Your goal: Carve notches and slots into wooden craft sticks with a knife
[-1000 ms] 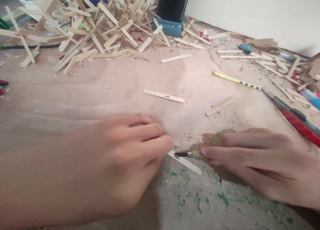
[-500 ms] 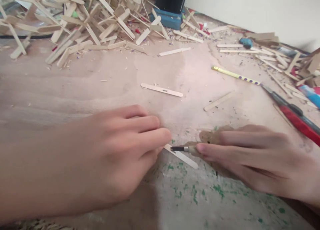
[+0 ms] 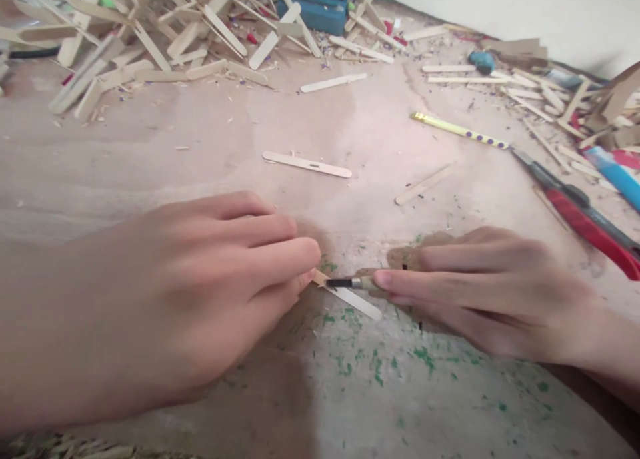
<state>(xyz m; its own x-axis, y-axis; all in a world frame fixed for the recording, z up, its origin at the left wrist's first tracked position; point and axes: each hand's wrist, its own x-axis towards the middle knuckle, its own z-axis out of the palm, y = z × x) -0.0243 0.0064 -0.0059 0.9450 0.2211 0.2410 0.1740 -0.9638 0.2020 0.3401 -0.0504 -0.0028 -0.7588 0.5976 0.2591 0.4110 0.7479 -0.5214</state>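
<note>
My left hand is closed, its fingertips pinching one end of a pale craft stick and pressing it to the tabletop. The stick slants down to the right, its rounded end free. In my right hand is a small carving chisel with a dark blade, a metal collar and a light handle. Its blade lies nearly flat on the stick, just beside my left fingertips. A small lifted splinter shows at the blade's tip. My right fingers and palm hide most of the handle.
A craft stick with a slot and a thinner stick lie beyond my hands. To the right are a yellow pencil and red-and-black pliers. A tangled stick pile and a blue block stand at the back.
The whole view has shifted, so everything sits a little farther up and left. Both hands keep their hold. A splinter at the blade tip now shows more clearly.
</note>
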